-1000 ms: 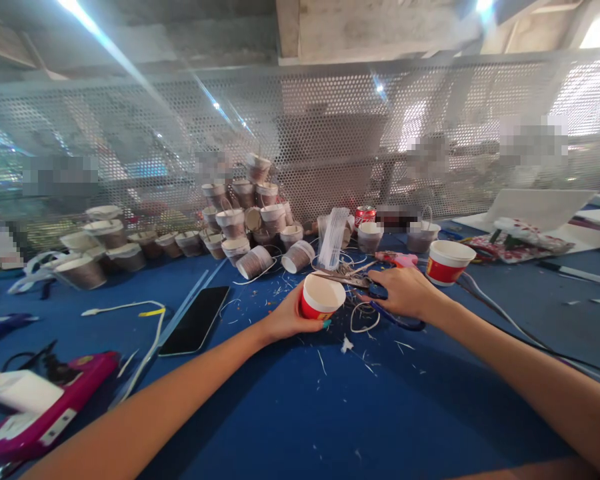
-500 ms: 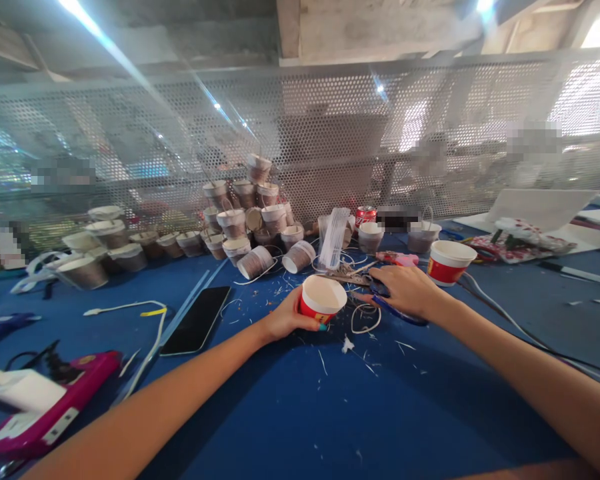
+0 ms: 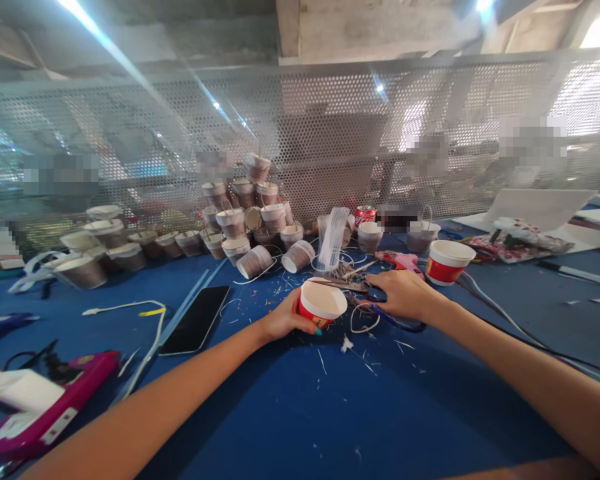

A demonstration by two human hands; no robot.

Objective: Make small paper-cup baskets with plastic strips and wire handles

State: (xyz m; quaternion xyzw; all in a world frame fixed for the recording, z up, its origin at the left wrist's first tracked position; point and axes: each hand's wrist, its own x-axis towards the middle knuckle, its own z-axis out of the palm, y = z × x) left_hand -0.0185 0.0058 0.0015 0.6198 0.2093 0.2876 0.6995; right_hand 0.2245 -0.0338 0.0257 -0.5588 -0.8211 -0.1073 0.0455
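Observation:
My left hand (image 3: 287,316) is wrapped round a red paper cup (image 3: 323,303) with a white inside, its mouth tilted up. In my right hand (image 3: 405,293) are dark-blue-handled scissors (image 3: 347,285), whose blades reach over the far rim of that cup. A second red cup (image 3: 449,263) stands upright on the blue table, beyond my right wrist. Just behind the scissors are tangled string and a bundle of clear sticks (image 3: 334,240). White scraps and a loop of white cord lie near the held cup.
Many brown-wrapped cups (image 3: 231,224) are stacked and scattered at the back. A black phone (image 3: 195,320) and magenta power strip (image 3: 50,403) lie left. A pink glue gun (image 3: 405,261), red can (image 3: 365,217) and cables are beyond or right of my right hand.
The scissors have moved slightly left, so their blades now overlap the held cup's opening. My left hand and its cup are nearly still, the cup slightly lower.

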